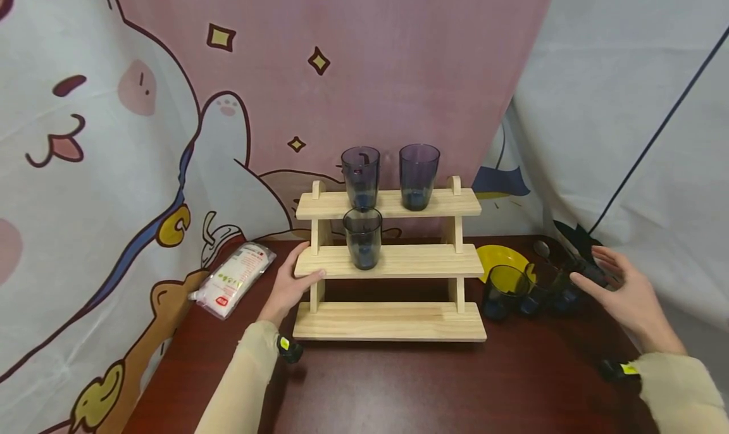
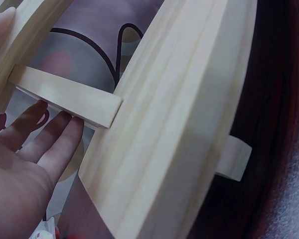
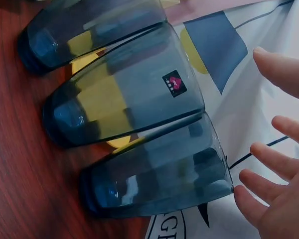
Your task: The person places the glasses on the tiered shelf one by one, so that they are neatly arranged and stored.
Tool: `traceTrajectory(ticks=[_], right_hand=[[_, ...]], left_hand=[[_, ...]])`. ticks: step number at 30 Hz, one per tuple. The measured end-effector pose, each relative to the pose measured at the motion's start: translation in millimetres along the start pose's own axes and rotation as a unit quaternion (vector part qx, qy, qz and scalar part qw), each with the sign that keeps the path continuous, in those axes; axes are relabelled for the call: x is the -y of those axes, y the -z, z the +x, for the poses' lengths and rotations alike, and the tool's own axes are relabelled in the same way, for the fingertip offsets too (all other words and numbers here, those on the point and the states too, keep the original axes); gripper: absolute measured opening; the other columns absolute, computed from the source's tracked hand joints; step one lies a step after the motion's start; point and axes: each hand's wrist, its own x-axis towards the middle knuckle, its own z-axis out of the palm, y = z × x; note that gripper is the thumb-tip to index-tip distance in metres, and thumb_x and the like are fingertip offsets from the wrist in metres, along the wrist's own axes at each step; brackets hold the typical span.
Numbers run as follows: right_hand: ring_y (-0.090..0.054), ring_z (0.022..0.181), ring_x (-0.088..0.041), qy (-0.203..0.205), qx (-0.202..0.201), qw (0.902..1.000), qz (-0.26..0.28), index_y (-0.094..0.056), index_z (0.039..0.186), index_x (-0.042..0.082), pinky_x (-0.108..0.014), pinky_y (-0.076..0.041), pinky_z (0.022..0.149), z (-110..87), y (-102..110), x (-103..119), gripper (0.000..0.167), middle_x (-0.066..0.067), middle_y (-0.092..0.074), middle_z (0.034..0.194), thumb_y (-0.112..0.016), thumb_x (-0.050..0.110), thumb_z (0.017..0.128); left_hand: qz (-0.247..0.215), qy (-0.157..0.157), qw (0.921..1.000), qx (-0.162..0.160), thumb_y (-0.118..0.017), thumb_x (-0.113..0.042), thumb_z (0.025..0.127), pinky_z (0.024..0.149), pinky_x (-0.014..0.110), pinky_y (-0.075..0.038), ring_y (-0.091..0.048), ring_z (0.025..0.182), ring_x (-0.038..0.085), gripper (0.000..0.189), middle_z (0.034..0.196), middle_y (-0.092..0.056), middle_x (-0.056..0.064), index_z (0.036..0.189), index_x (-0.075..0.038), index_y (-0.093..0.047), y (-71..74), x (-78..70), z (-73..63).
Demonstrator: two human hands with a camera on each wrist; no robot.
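A three-tier wooden display stand (image 1: 387,323) stands on the table. My left hand (image 1: 285,288) grips its left end, the thumb on the middle tier's front edge. In the left wrist view its fingers (image 2: 62,144) touch a side support. Two tinted drinking glasses (image 1: 362,174) stand upright on the top tier and another glass (image 1: 363,238) on the middle one. My right hand (image 1: 629,298) is spread beside a row of glasses right of the stand. The right wrist view shows its fingertips close to the nearest glass (image 3: 159,179); contact is unclear. A labelled glass (image 3: 124,94) stands beside that one.
Behind the right-hand glasses lie a yellow plate (image 1: 498,257) and a spoon (image 1: 542,249). A plastic-wrapped white packet (image 1: 236,279) lies left of the stand. A printed cloth (image 1: 427,61) hangs along the back and sides of the table (image 1: 398,390).
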Motion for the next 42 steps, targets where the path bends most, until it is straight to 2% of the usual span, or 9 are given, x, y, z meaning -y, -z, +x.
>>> traceTrajectory(ticks=[5,8,12,20,23,27,31,37,42], right_hand=[[-0.028,0.151,-0.048,-0.004,0.007,1.0000,0.000,-0.024,0.168,0.016,-0.003,-0.022,0.110,1.9,2,-6,0.088,-0.026,-0.029,0.168,-0.074,0.039,0.099],[-0.024,0.150,-0.055,-0.017,0.026,0.9995,-0.004,-0.019,0.169,0.013,-0.043,-0.027,0.126,3.7,2,-13,0.092,-0.030,-0.025,0.168,-0.073,0.040,0.100],[-0.018,0.146,-0.064,-0.035,0.063,0.9974,-0.004,-0.007,0.170,0.010,-0.080,-0.023,0.106,6.5,1,-26,0.099,-0.038,-0.019,0.166,-0.071,0.042,0.101],[-0.020,0.143,-0.066,-0.065,0.091,0.9928,0.042,0.002,0.170,0.019,-0.067,-0.037,0.102,8.2,-7,-52,0.099,-0.037,-0.006,0.169,-0.067,0.041,0.104],[-0.020,0.145,-0.064,-0.064,0.086,0.9928,0.053,-0.003,0.171,0.023,-0.037,-0.046,0.101,8.6,-12,-58,0.095,-0.031,-0.003,0.171,-0.068,0.040,0.104],[-0.053,0.129,-0.017,-0.043,0.069,0.9946,0.065,-0.012,0.171,0.020,-0.007,-0.040,0.072,9.8,-17,-64,0.090,-0.026,-0.029,0.163,-0.070,0.033,0.103],[-0.044,0.099,0.018,-0.032,0.055,0.9943,0.086,-0.017,0.170,0.018,-0.007,-0.044,0.072,11.9,-20,-68,0.087,-0.018,-0.045,0.138,-0.072,0.027,0.103],[-0.049,0.101,0.019,-0.033,0.047,0.9882,0.142,-0.025,0.167,0.024,-0.008,-0.047,0.074,12.8,-23,-71,0.080,0.023,-0.046,0.124,-0.072,0.018,0.102],[-0.058,0.100,0.016,-0.031,0.043,0.9607,0.273,-0.036,0.152,0.031,-0.010,-0.050,0.073,10.1,-26,-75,0.067,0.025,-0.055,0.120,-0.069,0.003,0.101]], left_hand=[[-0.004,-0.001,1.0000,0.001,-0.086,-0.018,0.090,0.101,0.036,-0.049,-0.058,0.123,0.026,0.085,0.158,-0.048,0.011,0.161,-0.027,-0.041,0.5,0.0,-0.6],[-0.006,-0.001,1.0000,0.003,-0.086,-0.018,0.090,0.098,0.034,-0.050,-0.059,0.120,0.025,0.085,0.157,-0.049,0.012,0.162,-0.026,-0.041,0.5,0.6,-0.7],[-0.005,0.000,1.0000,0.003,-0.086,-0.018,0.090,0.100,0.036,-0.050,-0.058,0.122,0.026,0.085,0.159,-0.047,0.012,0.161,-0.026,-0.041,0.5,0.4,-0.8],[-0.005,0.002,1.0000,0.003,-0.087,-0.019,0.090,0.104,0.040,-0.048,-0.055,0.127,0.029,0.085,0.161,-0.044,0.011,0.161,-0.027,-0.041,-0.1,-0.2,-0.5],[-0.007,0.002,1.0000,0.002,-0.087,-0.019,0.090,0.103,0.040,-0.048,-0.056,0.126,0.029,0.085,0.160,-0.045,0.011,0.161,-0.027,-0.041,-0.1,0.8,-0.4],[-0.004,0.000,1.0000,-0.001,-0.087,-0.019,0.089,0.107,0.042,-0.046,-0.055,0.127,0.028,0.085,0.160,-0.045,0.011,0.161,-0.027,-0.042,-0.4,1.9,-0.4],[-0.004,-0.004,1.0000,-0.002,-0.087,-0.019,0.089,0.109,0.044,-0.044,-0.055,0.127,0.028,0.085,0.160,-0.046,0.011,0.161,-0.026,-0.042,-0.7,2.1,-0.4],[-0.006,-0.005,1.0000,-0.001,-0.087,-0.018,0.089,0.105,0.039,-0.046,-0.057,0.124,0.026,0.085,0.158,-0.048,0.011,0.161,-0.026,-0.042,-0.5,1.2,-1.0],[-0.003,-0.007,1.0000,-0.002,-0.087,-0.018,0.090,0.108,0.042,-0.045,-0.056,0.126,0.028,0.085,0.159,-0.048,0.012,0.161,-0.025,-0.041,-0.7,1.4,-1.0]])
